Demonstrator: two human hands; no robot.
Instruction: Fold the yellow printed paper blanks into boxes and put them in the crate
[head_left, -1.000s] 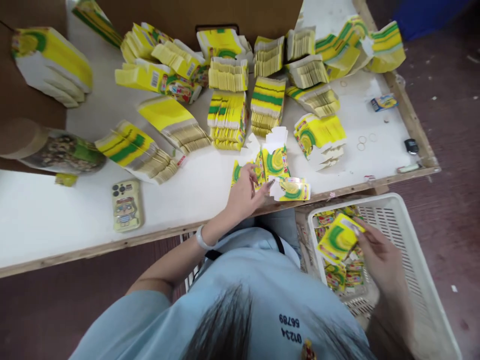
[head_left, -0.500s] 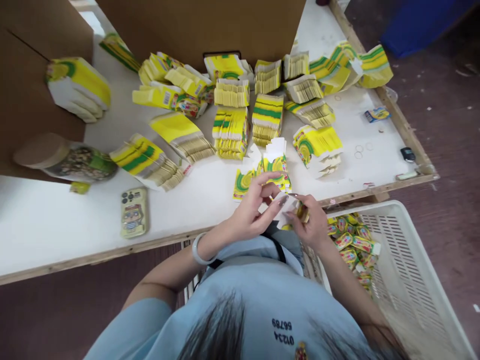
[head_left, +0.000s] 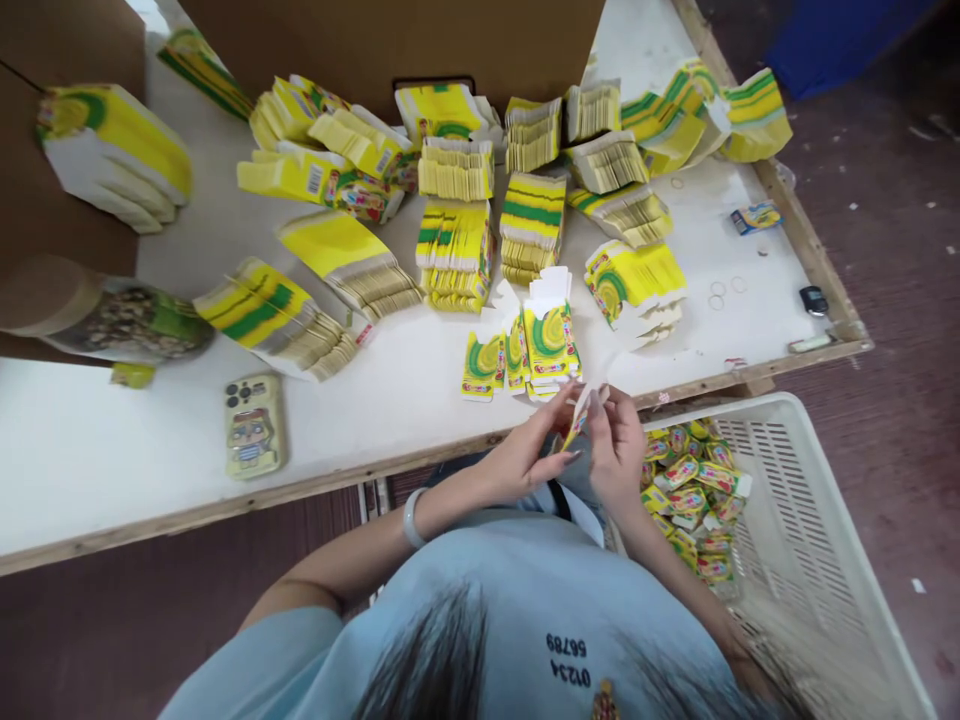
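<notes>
Both my hands meet at the table's front edge around one small yellow-and-white carton (head_left: pixel 577 420). My left hand (head_left: pixel 534 447) grips it from the left, thumb low and fingers at the top. From the right, my right hand (head_left: pixel 616 446) pinches its upper end; some of those fingers are curled out of sight. Just beyond my hands, several flat yellow-green cartons (head_left: pixel 550 335) lie in a small pile with white flaps up. Beside them to the left sits another flat carton (head_left: pixel 481 366).
Bundled carton stacks (head_left: pixel 457 245) fill the table's middle. A phone (head_left: pixel 254 426) and a jar (head_left: pixel 142 318) lie left. A white plastic crate (head_left: pixel 817 500) with small filled packs (head_left: pixel 694 490) stands at the lower right. Large cardboard boxes (head_left: pixel 405 40) stand behind.
My left hand has come down off the carton pile toward the table edge. The carton in my hands has turned, now showing its printed side edge-on. The view has shifted slightly.
</notes>
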